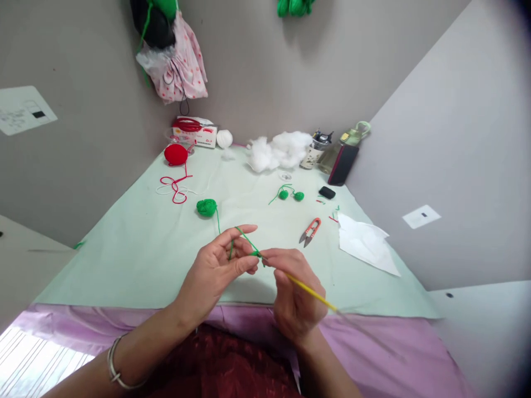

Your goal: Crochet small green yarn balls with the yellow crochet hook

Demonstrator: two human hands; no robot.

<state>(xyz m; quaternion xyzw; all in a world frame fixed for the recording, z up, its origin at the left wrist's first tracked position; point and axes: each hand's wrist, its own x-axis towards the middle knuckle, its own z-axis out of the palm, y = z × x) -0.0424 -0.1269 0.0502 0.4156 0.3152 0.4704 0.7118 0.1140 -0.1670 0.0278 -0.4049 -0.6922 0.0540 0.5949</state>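
Note:
Green yarn (248,239) runs over the raised index finger of my left hand (215,262), whose thumb and fingers pinch a small green crocheted piece (255,254). My right hand (296,287) grips a crochet hook (311,291) with a yellow handle, its tip at the green piece. The hook's rear end is blurred. From my left hand the strand leads back to a green yarn ball (206,208) on the table. Two small green balls (291,195) with yarn tails lie farther back.
Orange thread snips (310,232) and torn white paper (367,243) lie at right. White stuffing (280,151), a pen cup (315,151), a phone (343,165) and a bottle (352,135) stand at the back. Red yarn (176,155) and red scissors (191,125) are back left.

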